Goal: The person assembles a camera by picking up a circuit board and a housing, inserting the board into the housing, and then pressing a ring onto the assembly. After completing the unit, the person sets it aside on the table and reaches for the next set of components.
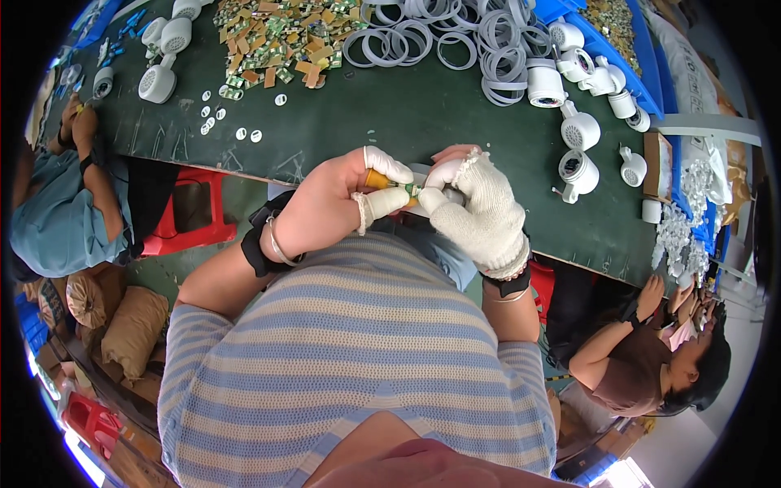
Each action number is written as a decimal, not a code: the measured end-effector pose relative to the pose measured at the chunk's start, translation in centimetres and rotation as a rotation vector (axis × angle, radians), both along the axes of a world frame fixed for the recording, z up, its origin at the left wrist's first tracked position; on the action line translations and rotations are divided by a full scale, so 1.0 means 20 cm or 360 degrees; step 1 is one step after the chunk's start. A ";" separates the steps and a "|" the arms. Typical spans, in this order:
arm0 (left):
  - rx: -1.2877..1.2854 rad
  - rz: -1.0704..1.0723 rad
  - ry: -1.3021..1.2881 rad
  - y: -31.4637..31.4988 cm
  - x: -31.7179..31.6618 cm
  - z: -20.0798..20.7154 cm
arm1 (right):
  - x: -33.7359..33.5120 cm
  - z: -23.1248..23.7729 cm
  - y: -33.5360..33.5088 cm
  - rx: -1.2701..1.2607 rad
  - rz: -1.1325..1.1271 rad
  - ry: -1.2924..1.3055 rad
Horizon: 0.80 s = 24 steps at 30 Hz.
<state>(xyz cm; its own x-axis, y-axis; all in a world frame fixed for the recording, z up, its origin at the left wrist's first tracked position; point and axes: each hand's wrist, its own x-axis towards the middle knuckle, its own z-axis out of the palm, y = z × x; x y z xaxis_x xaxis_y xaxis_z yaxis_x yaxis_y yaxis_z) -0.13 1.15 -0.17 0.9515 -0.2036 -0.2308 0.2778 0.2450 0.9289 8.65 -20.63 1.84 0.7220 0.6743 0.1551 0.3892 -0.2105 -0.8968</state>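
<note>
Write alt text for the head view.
Seen from above, a person's left hand, with white finger cots, pinches a small orange-handled tool against a white part held in the gloved right hand, over a dark green table strewn with grey rings and white housings.

Bright, even overhead light, soft shadows. Strong fisheye bend, black vignette around the rim. Blown-out glare at lower left and lower right edges. Centre sharp; chin at bottom edge close and blurred.
</note>
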 end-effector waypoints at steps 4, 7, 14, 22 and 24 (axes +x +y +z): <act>0.0110 0.0022 0.0051 0.00 0.00 0.02 | -0.01 0.01 0.00 -0.0098 -0.0050 -0.0373; 0.0187 0.0058 -0.0083 -0.02 -0.02 0.00 | -0.01 0.00 0.00 -0.0111 -0.0053 -0.0399; 0.0393 0.0049 -0.0151 -0.01 -0.01 0.00 | -0.02 -0.02 0.02 -0.0049 -0.0119 -0.0420; 0.0569 0.0116 -0.0213 -0.03 -0.04 0.01 | -0.07 0.02 0.02 -0.0215 -0.0152 -0.0175; 0.0482 0.0095 -0.0271 -0.03 -0.04 0.00 | -0.06 0.01 0.01 -0.0220 -0.0138 -0.0027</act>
<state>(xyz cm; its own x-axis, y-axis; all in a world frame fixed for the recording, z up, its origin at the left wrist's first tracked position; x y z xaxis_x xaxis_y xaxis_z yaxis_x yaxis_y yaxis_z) -0.98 0.51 -0.15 0.9897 -0.0929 -0.1089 0.1058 -0.0374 0.9937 7.47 -20.39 1.98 0.7764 0.6254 0.0775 0.3789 -0.3651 -0.8504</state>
